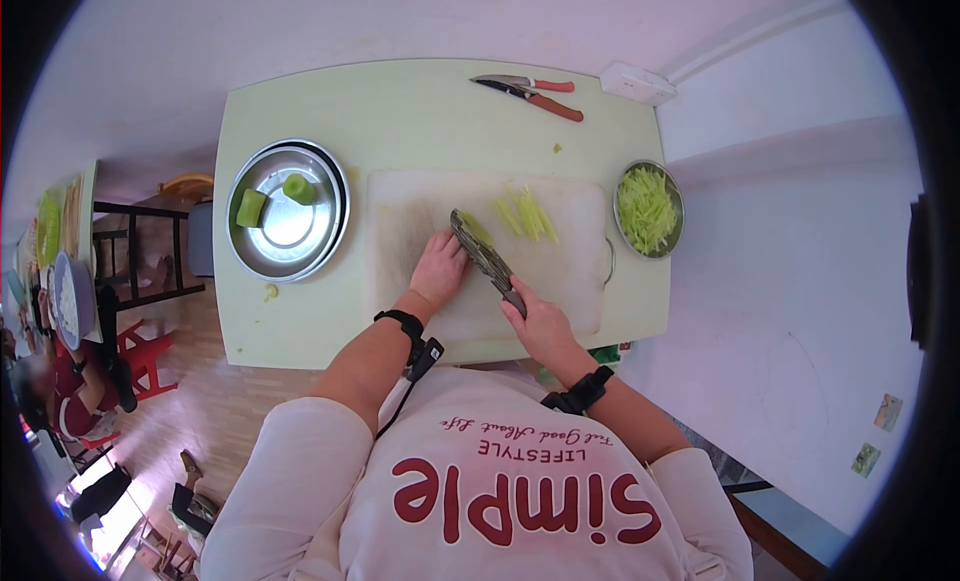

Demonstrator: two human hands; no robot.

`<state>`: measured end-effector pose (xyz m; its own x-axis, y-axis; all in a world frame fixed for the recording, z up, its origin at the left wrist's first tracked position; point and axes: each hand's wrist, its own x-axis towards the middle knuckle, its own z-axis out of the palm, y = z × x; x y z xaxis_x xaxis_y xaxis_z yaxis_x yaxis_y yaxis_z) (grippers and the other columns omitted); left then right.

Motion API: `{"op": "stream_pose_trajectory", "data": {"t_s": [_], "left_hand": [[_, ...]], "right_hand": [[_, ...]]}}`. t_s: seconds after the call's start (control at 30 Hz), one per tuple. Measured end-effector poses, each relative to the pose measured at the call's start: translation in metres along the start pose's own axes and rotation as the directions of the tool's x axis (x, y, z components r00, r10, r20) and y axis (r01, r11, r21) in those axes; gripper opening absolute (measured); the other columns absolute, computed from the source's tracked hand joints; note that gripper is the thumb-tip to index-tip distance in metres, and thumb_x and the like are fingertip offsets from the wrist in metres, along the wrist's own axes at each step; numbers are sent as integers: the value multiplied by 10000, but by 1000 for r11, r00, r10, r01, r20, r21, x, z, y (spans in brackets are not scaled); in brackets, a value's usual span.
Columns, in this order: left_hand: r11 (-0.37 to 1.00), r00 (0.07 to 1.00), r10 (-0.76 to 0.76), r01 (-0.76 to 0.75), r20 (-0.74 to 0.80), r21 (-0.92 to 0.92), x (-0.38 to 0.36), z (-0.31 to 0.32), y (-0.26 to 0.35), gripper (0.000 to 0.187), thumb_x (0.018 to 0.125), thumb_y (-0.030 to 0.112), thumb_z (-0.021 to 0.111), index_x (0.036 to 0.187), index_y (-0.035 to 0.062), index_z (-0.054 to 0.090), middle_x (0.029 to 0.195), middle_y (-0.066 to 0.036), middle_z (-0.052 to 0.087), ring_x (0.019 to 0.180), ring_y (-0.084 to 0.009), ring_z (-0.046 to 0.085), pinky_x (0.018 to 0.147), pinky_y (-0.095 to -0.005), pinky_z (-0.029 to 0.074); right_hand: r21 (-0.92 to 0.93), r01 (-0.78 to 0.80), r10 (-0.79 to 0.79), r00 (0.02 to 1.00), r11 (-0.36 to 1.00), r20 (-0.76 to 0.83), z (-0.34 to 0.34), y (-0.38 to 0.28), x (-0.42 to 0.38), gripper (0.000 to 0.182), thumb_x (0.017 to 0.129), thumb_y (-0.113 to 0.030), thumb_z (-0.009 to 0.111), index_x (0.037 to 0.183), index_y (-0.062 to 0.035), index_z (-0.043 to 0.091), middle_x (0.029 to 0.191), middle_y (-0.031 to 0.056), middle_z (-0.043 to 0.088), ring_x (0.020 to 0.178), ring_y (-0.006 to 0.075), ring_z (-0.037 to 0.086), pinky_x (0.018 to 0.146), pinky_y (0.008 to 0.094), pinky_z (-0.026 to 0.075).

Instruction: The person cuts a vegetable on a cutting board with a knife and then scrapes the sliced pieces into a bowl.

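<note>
My right hand (545,326) is closed around the handle of a kitchen knife (485,259), whose dark patterned blade slants up and left over the white cutting board (420,316). My left hand (440,266) rests on the board, fingers bent and pressed together close against the blade's left side. Whatever lies beneath those fingers is hidden. Pale green vegetable (478,228) shows just right of the blade near its tip. Farther right on the board lie several cut green strips (527,215).
Metal bowls (345,206), nested at left, hold two green vegetable chunks (251,208). A metal bowl (681,221) of green shreds (647,210) stands at right. Two tools with orange-red handles (555,106) lie at the back, near a white socket box (637,84). Another person (80,401) sits far left.
</note>
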<state>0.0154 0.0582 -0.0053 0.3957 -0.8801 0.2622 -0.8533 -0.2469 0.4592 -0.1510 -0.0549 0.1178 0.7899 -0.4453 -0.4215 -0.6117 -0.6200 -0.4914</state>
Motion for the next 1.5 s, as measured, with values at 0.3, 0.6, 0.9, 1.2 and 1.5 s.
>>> {"op": "stream_pose_trajectory", "data": {"t_s": [0.3, 0.6, 0.9, 1.2, 1.5], "left_hand": [[1000, 998, 7, -7, -60, -7, 4, 0, 1, 287, 831, 184, 609, 1065, 16, 615, 1150, -118, 557, 1171, -283, 468, 983, -405, 397], [999, 996, -6, 2, -88, -47, 6, -6, 6, 320, 800, 131, 644, 1103, 43, 593, 1135, -94, 556, 1166, -274, 483, 970, -405, 410], [998, 998, 56, -55, -40, 9, 1, -8, -2, 307, 831, 170, 608, 1112, 49, 595, 1193, -109, 540, 1207, -282, 452, 1014, -414, 367], [999, 998, 19, -22, 61, 49, -5, -11, -3, 281, 852, 183, 575, 1069, 9, 620, 1202, -135, 544, 1214, -307, 440, 1032, -427, 346], [997, 997, 24, -29, 78, 69, -8, -4, -7, 281, 828, 167, 579, 1048, 1, 634, 1209, -133, 541, 1235, -312, 418, 1040, -428, 347]], "right_hand": [[16, 45, -45, 998, 999, -50, 14, 16, 20, 531, 931, -451, 502, 1324, -93, 493, 864, 225, 663, 794, 418, 639, 718, 491, 506], [431, -115, 94, 993, 895, 70, 9, 39, 30, 501, 937, -423, 507, 1270, -50, 545, 1034, 256, 637, 956, 404, 618, 835, 414, 483], [120, 84, -77, 995, 989, -68, -9, 21, 4, 490, 918, -420, 539, 1256, -65, 559, 883, 226, 663, 776, 405, 642, 703, 438, 512], [-19, 66, -67, 996, 998, -53, 1, 10, -4, 488, 922, -397, 547, 1285, -71, 530, 853, 213, 667, 755, 392, 648, 683, 449, 516], [-38, 83, -87, 989, 996, -121, 12, 10, -7, 514, 911, -430, 546, 1283, -76, 533, 713, 208, 649, 662, 386, 646, 597, 466, 514]]}}
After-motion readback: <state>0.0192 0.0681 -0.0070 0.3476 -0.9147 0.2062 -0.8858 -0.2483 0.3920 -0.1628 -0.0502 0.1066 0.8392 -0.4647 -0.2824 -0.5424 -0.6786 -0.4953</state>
